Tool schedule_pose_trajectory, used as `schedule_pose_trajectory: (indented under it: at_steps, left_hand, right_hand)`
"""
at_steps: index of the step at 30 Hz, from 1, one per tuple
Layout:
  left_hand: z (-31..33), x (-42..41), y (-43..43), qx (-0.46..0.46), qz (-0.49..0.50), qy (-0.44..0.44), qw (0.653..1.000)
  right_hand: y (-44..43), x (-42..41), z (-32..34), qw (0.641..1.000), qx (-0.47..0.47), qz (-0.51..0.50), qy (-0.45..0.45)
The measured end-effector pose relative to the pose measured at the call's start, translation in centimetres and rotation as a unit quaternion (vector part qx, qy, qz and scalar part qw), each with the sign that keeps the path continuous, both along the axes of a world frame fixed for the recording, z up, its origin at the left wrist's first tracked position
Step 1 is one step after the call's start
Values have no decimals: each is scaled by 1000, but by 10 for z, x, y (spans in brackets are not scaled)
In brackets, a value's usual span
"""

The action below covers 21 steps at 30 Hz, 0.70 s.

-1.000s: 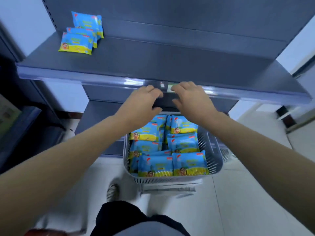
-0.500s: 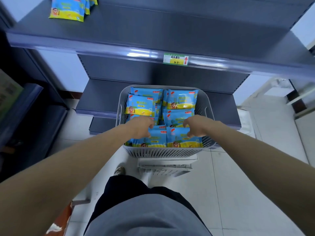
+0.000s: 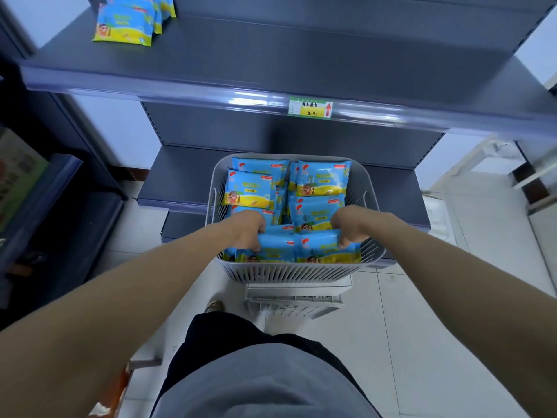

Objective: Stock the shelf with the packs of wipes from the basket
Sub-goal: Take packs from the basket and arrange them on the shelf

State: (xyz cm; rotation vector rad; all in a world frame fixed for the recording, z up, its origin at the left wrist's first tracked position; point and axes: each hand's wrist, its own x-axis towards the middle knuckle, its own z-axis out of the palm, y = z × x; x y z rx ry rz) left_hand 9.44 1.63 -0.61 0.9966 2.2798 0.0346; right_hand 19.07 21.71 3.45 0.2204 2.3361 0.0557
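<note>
Left hand (image 3: 245, 229) and right hand (image 3: 351, 225) around front packs (image 3: 278, 247) (in basket (image 3: 289, 274))

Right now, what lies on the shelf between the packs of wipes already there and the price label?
Nothing: in the head view, the shelf is bare from the placed packs to the price label.

The basket (image 3: 297, 274) is filled with packs of wipes (image 3: 322, 179), the shelf (image 3: 301, 55) is set above and behind the basket, and more packs (image 3: 125, 24) are kept there, left of the basket.
</note>
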Motion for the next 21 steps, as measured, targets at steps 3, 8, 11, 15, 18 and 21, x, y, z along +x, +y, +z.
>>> schedule_pose_trajectory:
  at_steps: [3,8,11,15,18,21]
  left_hand:
    - [27,-14,-2,46,35,-2,998]
    - [79,-57,-15,167,98,65,979]
    - [108,-85,-29,222,143,99,960]
    - [145,-133,-54,279,197,135,930]
    - [165,-175,-82,299,242,151,911]
    - [179,-218,-113,298,262,168,903]
  right_hand:
    - [4,-14,28,994,-59,-47,74]
    - [5,-59,87,966,-98,-46,235]
    - [-4,-92,125,935,-134,-43,326]
    - [-23,-141,169,874,-214,-78,429]
    - [-44,-183,191,820,-275,-105,491]
    - [-67,-234,201,781,-310,-118,530]
